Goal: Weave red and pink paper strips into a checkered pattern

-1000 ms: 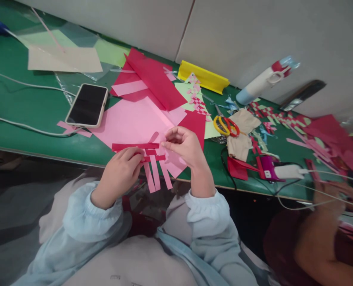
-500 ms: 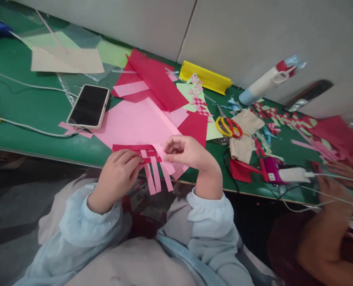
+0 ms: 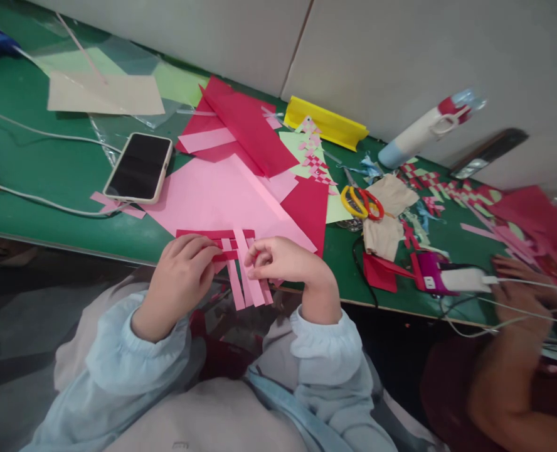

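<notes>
A half-woven mat of red strips and pink strips lies at the near edge of the green table, its pink ends hanging over the edge. My left hand presses its curled fingers on the left part of the weave. My right hand is closed in a pinch on a pink strip at the right side of the weave. Both hands rest on a large pink sheet.
A phone lies face up to the left, with white cables beside it. Red sheets, a yellow holder, scissors, a white bottle and paper scraps lie beyond. Another person's arm works at the right.
My right hand has come down and left with the pink strip, laying it into the weave. My left hand has stayed on the strips.
</notes>
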Action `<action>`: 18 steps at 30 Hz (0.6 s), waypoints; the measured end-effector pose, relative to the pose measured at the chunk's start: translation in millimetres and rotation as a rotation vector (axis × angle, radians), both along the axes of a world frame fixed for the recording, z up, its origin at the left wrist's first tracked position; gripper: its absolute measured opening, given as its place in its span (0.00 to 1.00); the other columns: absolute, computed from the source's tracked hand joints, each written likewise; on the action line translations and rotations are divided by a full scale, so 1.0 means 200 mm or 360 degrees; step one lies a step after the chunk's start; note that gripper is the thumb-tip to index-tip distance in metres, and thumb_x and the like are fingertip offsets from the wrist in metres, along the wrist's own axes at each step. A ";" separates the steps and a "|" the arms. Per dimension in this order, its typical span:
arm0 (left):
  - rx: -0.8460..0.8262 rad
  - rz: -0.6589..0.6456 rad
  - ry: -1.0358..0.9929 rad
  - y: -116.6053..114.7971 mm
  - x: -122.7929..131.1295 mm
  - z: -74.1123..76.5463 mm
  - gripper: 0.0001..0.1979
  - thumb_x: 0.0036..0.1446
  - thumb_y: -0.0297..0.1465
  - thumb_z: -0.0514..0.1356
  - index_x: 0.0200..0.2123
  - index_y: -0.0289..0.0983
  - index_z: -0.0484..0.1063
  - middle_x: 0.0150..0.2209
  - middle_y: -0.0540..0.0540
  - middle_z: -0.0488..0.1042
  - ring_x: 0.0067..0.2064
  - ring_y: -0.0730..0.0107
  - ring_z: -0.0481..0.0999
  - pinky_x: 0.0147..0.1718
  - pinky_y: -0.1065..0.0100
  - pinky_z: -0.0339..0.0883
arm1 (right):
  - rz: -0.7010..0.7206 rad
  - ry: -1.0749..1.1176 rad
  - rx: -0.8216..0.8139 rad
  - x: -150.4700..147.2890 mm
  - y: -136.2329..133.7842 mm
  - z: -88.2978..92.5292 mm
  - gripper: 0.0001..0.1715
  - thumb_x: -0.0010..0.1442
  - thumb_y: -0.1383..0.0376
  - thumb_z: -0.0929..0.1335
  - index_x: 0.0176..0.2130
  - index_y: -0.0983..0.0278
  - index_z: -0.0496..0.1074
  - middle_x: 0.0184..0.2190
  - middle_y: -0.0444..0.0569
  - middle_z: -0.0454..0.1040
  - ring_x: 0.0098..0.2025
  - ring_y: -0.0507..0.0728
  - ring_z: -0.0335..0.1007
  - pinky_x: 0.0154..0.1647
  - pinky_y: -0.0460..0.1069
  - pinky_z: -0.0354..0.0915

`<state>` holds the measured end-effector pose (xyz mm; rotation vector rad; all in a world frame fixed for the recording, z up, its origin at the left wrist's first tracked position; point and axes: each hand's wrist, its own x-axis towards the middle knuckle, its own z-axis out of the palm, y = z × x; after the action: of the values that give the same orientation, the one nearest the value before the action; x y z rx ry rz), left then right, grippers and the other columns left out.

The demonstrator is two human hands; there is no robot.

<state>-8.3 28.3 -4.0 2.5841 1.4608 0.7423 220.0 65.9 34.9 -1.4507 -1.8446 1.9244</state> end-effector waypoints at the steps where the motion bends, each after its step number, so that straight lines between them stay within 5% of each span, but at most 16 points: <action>1: -0.0009 0.0006 -0.0009 0.00 0.00 0.00 0.11 0.61 0.27 0.54 0.43 0.37 0.75 0.45 0.42 0.78 0.49 0.53 0.74 0.49 0.51 0.68 | 0.0020 -0.0009 -0.0011 -0.01 0.00 0.00 0.09 0.53 0.67 0.71 0.36 0.63 0.69 0.19 0.39 0.71 0.19 0.49 0.68 0.17 0.41 0.62; 18: 0.0111 0.0185 0.0165 0.01 0.03 -0.03 0.19 0.62 0.29 0.54 0.56 0.32 0.68 0.56 0.36 0.73 0.58 0.46 0.68 0.56 0.45 0.58 | 0.0029 0.0046 -0.0020 -0.03 -0.02 -0.05 0.09 0.52 0.69 0.71 0.35 0.63 0.68 0.19 0.39 0.73 0.20 0.49 0.70 0.19 0.42 0.63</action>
<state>-2.7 31.2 -9.1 2.6446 1.6558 0.6931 214.2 61.8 24.4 -1.4068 -1.8436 1.9578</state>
